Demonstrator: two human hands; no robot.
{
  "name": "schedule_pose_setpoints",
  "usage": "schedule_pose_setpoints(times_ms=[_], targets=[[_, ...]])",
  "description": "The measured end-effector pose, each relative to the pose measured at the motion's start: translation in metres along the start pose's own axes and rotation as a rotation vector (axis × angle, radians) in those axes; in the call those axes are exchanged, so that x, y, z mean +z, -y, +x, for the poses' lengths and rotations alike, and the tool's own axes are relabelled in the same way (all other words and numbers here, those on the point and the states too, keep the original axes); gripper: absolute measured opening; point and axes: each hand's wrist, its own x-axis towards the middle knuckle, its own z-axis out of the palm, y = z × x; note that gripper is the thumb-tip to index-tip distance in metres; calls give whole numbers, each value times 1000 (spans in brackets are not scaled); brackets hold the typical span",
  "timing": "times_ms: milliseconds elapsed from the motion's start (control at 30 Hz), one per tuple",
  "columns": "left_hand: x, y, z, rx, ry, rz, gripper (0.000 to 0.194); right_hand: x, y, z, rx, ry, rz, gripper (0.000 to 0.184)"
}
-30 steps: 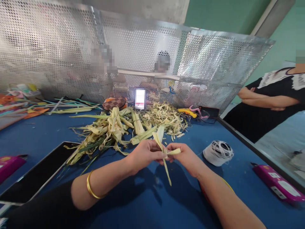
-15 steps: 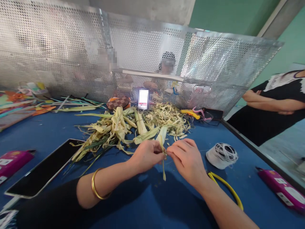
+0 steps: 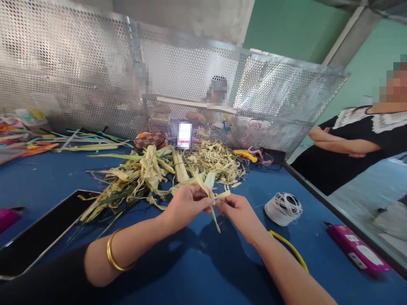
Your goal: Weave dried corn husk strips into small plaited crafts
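Observation:
Above the blue table, my left hand (image 3: pixel 187 203) pinches a pale corn husk (image 3: pixel 209 181) between thumb and fingers. Its narrow tail hangs down below the fingertips. My right hand (image 3: pixel 238 212) is closed at the fingertips on a short folded end of the husk, right beside the left fingers; whether a thread is in them too I cannot tell. Behind the hands lies a heap of dried corn husks (image 3: pixel 149 169), with a pile of finer husk shreds (image 3: pixel 216 161) next to it. A spool of white thread (image 3: pixel 282 209) stands to the right of my right hand.
A tablet (image 3: pixel 44 233) lies at left. Rightward are a yellow curved handle (image 3: pixel 291 248) and a purple pack (image 3: pixel 358 250). At the back sit a lit phone (image 3: pixel 185 134), a checkered pouch (image 3: pixel 149 140), pink-framed glasses (image 3: pixel 262 156) and a perforated metal screen (image 3: pixel 187 63). A person (image 3: pixel 349 144) stands at right, arms folded.
The husk piece has been spread and bent, with a short end now pointing right between my hands. My right hand has turned, its fingertips lower. The view has swung slightly right.

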Motion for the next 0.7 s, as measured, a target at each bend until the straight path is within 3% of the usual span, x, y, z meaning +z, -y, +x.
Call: schedule_pose_setpoints(times_ms=[67,167,233,300,400,500,600,700], targets=[[-3,4,2,24,-108,86,14,2,1,-4,-137,-51,-228,22],[-5,7,3,41,-173,271,7,3,6,-11,-464,-112,-555,21],[-6,6,1,27,-133,367,4,0,10,-13,-636,-133,-703,23],[-5,3,-2,-20,-2,358,4,-5,13,-13,-692,-144,-756,22],[-4,-5,-5,-114,262,185,11,-15,14,-8,-543,-95,-626,17],[-4,-13,-6,-152,396,30,18,-20,12,-2,-199,58,-283,16],[-5,-15,-5,-132,298,-55,26,-14,7,0,17,144,60,19],[-5,-10,-2,-86,101,-39,27,-5,4,-1,33,118,136,21]])
